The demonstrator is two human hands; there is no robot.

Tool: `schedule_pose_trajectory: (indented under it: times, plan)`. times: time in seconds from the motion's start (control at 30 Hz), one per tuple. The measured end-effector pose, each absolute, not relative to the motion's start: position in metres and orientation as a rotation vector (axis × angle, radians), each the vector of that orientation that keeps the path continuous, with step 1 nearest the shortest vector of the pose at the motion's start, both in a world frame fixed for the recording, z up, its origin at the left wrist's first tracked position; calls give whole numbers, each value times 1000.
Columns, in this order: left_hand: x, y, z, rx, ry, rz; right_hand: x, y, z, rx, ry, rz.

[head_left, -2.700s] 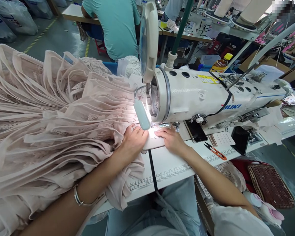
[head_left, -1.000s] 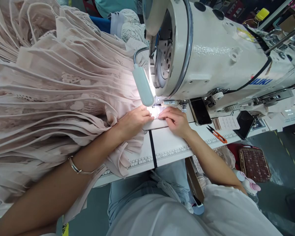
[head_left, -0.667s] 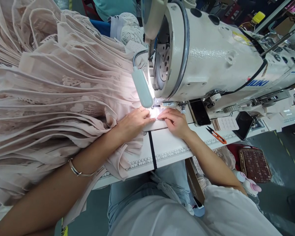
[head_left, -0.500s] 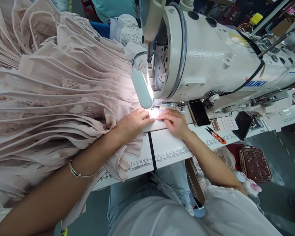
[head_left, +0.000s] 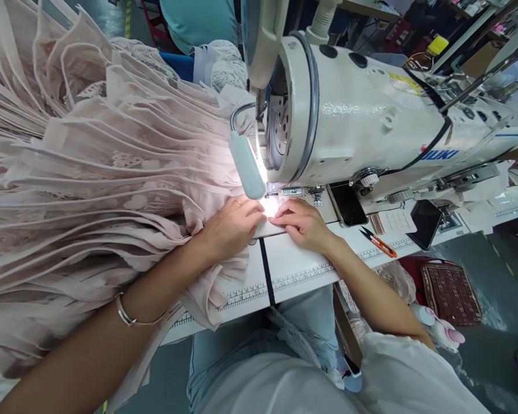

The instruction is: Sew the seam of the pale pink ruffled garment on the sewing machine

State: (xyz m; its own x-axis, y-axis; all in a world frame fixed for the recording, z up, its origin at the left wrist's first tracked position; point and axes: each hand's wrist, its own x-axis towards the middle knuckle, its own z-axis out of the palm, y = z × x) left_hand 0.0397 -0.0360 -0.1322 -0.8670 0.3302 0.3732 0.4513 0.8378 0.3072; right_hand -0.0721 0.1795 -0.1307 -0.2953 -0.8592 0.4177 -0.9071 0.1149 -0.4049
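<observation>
Under the head of a white sewing machine [head_left: 354, 115], both hands meet at a small brightly lit piece of pale fabric [head_left: 269, 208]. My left hand [head_left: 233, 227] is on the near left of the needle area, fingers curled and thumb pressed in at the fabric's edge. My right hand [head_left: 305, 224] pinches the fabric from the right between thumb and fingertips. A small lamp [head_left: 247, 167] hangs just above my left fingers, and its glare washes out the fabric. Many layers of pale pink lace-trimmed fabric [head_left: 125, 155] are heaped left of my left hand, behind the forearm.
Right of the machine bed lie a black phone [head_left: 349, 204], orange thread snips [head_left: 379, 241], a paper label stack [head_left: 395, 221] and a dark flat object [head_left: 426, 223]. A printed ruler [head_left: 302, 280] runs along the table's front edge. A brown patterned bag [head_left: 451, 293] sits lower right.
My left fingers, earlier stretched toward the needle, are now drawn back and curled. The right fingertips have come nearer to the left hand. The view has shifted slightly.
</observation>
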Motion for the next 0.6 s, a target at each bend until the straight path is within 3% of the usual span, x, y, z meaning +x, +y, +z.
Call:
schedule_pose_trajectory:
  times: [0.6]
  plan:
    - [39, -38, -138, -519, -2848, -547, -70, 185, -135, 1752, -2392, 638]
